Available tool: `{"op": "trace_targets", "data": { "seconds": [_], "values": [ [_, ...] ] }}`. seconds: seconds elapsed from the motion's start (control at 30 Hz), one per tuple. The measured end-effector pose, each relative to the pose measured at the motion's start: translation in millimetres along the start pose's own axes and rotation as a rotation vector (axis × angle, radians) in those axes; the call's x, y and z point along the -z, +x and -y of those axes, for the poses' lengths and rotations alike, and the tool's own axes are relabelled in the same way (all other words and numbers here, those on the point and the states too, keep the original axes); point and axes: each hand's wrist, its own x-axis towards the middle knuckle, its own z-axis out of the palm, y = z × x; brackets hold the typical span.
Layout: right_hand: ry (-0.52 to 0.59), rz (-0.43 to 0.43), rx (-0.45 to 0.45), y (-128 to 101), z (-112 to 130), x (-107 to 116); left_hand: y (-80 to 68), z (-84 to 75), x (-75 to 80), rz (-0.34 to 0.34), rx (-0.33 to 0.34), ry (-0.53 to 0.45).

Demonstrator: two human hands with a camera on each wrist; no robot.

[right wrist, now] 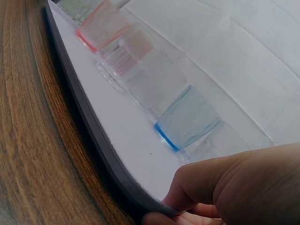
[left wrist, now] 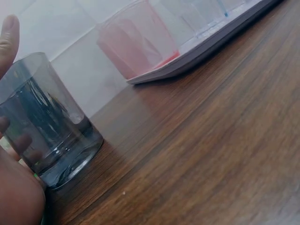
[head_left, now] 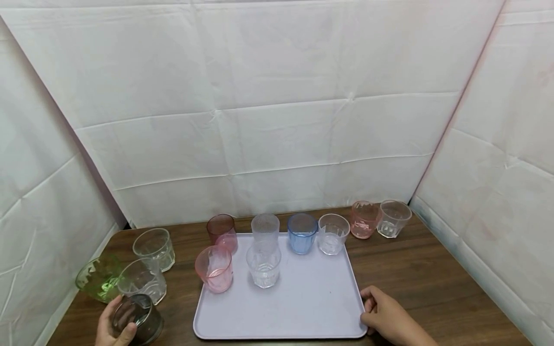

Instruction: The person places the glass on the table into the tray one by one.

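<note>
My left hand [head_left: 116, 327] grips a smoky grey glass [head_left: 137, 317] standing on the wooden table [head_left: 415, 283] at the front left; in the left wrist view the fingers [left wrist: 11, 42] wrap round the grey glass [left wrist: 44, 122]. My right hand [head_left: 371, 311] pinches the right front edge of a pale lilac tray [head_left: 303, 307], thumb on top in the right wrist view [right wrist: 220, 185]. Several glasses stand on the tray's far half, among them a pink one [head_left: 214, 269], a clear one [head_left: 263, 265] and a blue one [head_left: 301, 233].
Left of the tray stand a green glass [head_left: 99, 278] and two clear glasses [head_left: 143, 281] [head_left: 154, 247]. A pink glass [head_left: 364, 219] and a clear glass [head_left: 393, 218] stand at the back right. White sheet walls [head_left: 277, 120] close in three sides.
</note>
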Motion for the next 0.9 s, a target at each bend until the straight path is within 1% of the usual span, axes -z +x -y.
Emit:
{"op": "trace_targets", "data": {
  "seconds": [0.07, 0.2, 0.23, 0.33, 0.5, 0.6, 0.67, 0.73, 0.77, 0.83, 0.9],
  "values": [
    [-0.005, -0.001, -0.010, -0.1, 0.2, -0.2, 0.5, 0.5, -1.8, 0.032, -0.024, -0.024],
    [-0.010, -0.010, -0.003, -0.6, -0.7, -0.2, 2.8, 1.4, -1.8, 0.072, -0.029, -0.011],
    [-0.013, -0.010, -0.005, -0.5, -0.8, -0.2, 3.5, 1.0, -1.5, 0.077, -0.021, 0.007],
    [-0.014, -0.011, 0.000, -0.5, -1.0, 0.2, 6.4, -2.1, -2.3, 0.065, 0.016, 0.096],
    [-0.027, -0.008, -0.012, 0.0, -0.9, 0.8, 12.9, -12.0, -10.3, 0.028, 0.139, 0.250],
    [-0.032, -0.007, -0.007, 0.0, -1.2, 0.7, 11.8, -16.6, -16.2, -0.025, 0.210, 0.342],
    [-0.034, -0.006, -0.004, -0.1, -1.1, 0.5, 9.7, -18.4, -19.6, -0.073, 0.252, 0.409],
    [-0.033, -0.004, -0.005, -0.2, -0.7, 0.4, 6.8, -19.5, -21.4, -0.117, 0.291, 0.448],
    [-0.032, -0.003, -0.005, -0.3, -0.6, 0.4, 5.9, -19.9, -21.9, -0.129, 0.308, 0.459],
    [-0.031, -0.001, -0.008, -0.4, -0.3, 0.4, 4.9, -20.4, -23.0, -0.144, 0.329, 0.465],
    [-0.027, 0.002, -0.010, -0.5, -0.2, 0.3, 4.0, -20.2, -23.9, -0.150, 0.327, 0.443]
  ]
}}
